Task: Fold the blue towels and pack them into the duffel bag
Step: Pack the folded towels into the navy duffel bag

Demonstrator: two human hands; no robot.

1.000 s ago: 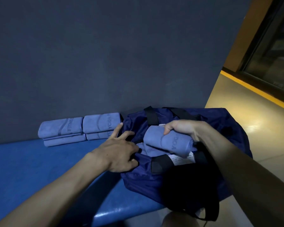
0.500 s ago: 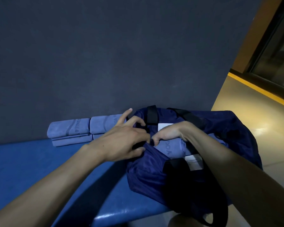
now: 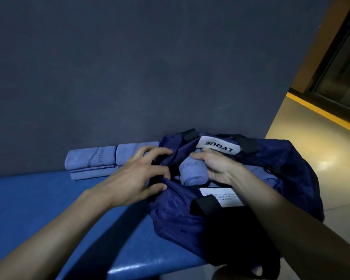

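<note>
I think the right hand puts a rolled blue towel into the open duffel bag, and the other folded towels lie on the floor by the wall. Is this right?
Not quite. In the head view the right hand does set the rolled towel into the open duffel bag, but the other folded towels lie on the blue bench against the wall, not on the floor.

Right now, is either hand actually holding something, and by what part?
The left hand grips the duffel bag by the rim of its opening. The right hand rests against the rolled towel inside; a closed grip isn't clear.
</note>
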